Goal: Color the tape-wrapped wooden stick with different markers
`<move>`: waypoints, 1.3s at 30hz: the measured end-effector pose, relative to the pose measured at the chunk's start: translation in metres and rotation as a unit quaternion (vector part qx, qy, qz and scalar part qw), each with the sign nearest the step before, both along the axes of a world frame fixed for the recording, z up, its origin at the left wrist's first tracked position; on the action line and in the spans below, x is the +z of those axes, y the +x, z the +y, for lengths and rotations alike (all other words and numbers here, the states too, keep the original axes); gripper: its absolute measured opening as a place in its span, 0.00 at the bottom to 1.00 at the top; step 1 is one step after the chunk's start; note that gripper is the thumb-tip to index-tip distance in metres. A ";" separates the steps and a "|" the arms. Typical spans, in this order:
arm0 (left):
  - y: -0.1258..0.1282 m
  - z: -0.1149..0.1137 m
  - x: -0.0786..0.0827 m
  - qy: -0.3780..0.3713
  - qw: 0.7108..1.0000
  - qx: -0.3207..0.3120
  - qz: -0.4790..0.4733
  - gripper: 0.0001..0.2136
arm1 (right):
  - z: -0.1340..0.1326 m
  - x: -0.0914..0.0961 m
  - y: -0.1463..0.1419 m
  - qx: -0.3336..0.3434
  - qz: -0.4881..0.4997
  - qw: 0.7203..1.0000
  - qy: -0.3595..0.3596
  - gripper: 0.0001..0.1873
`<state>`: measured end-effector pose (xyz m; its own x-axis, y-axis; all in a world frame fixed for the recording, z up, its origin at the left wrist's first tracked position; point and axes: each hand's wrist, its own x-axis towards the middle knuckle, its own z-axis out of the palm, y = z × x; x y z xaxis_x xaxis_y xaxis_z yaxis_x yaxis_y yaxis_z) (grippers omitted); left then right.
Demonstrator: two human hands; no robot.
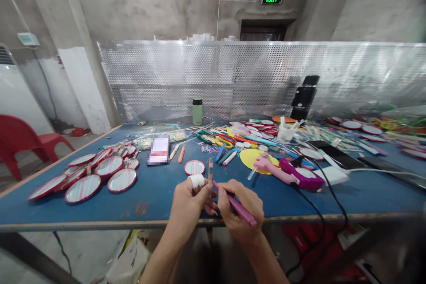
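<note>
My left hand (191, 199) pinches a small flat stick (211, 168) upright near the table's front edge; its visible part is wood-coloured with darker patches. A white wrap (196, 180) goes around one of this hand's digits. My right hand (241, 206) is closed around a pinkish-purple marker (241, 211), its tip at the stick, close to my left fingertips. Whether the tip touches the stick, I cannot tell. Just beyond my hands lies a round red-rimmed disc (194, 167) with pale stripes. A capped white-and-pink marker (229, 158) and a blue marker (219, 154) lie beyond the stick.
Several red-rimmed discs (109, 166) are heaped at left. A phone (159, 150), an orange marker (181, 154) and a green bottle (197, 112) stand or lie farther back. At right are a pink-purple glue gun (286, 172), a yellow disc (248, 159), cables and a white cup (286, 133).
</note>
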<state>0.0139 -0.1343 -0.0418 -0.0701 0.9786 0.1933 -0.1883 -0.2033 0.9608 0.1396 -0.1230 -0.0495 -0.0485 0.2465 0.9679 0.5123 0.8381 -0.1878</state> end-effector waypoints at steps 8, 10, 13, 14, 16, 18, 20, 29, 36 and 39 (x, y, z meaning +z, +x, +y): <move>0.001 0.000 -0.001 -0.007 1.000 -0.002 -0.009 0.10 | 0.001 -0.001 0.001 -0.015 0.004 1.000 -0.006 0.05; 0.001 0.000 -0.002 -0.006 1.000 -0.002 -0.009 0.10 | 0.001 -0.001 0.000 -0.011 0.004 1.000 -0.005 0.05; 0.001 0.000 -0.002 -0.004 1.000 0.004 -0.009 0.09 | 0.000 0.000 0.001 -0.009 0.000 1.000 -0.013 0.05; 0.001 0.000 -0.002 -0.003 1.000 0.004 -0.010 0.09 | 0.000 0.001 0.001 -0.012 0.001 1.000 -0.015 0.05; 0.001 0.000 -0.001 -0.007 1.000 0.003 -0.011 0.10 | -0.001 0.001 0.001 -0.019 0.007 1.000 -0.014 0.05; 0.001 -0.001 -0.001 -0.012 1.000 0.004 -0.014 0.10 | -0.002 0.001 0.001 -0.019 0.010 1.000 -0.009 0.05; 0.001 -0.001 0.000 -0.014 1.000 0.003 -0.015 0.10 | -0.002 0.001 0.002 -0.014 0.008 1.000 -0.005 0.05; 0.001 -0.001 0.002 -0.007 1.000 -0.002 -0.002 0.11 | -0.001 0.001 0.001 -0.005 0.003 1.000 -0.002 0.05; 0.002 -0.001 0.003 -0.010 1.000 0.004 -0.008 0.12 | -0.002 0.002 0.001 0.001 0.001 1.000 -0.009 0.05; 0.001 -0.002 0.004 -0.010 1.000 0.007 -0.006 0.11 | -0.002 0.002 0.000 0.006 0.000 1.000 -0.010 0.05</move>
<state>0.0152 -0.1359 -0.0381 -0.0863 0.9811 0.1732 -0.1969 -0.1872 0.9624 0.1401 -0.1248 -0.0473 -0.0511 0.2653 0.9628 0.5026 0.8399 -0.2048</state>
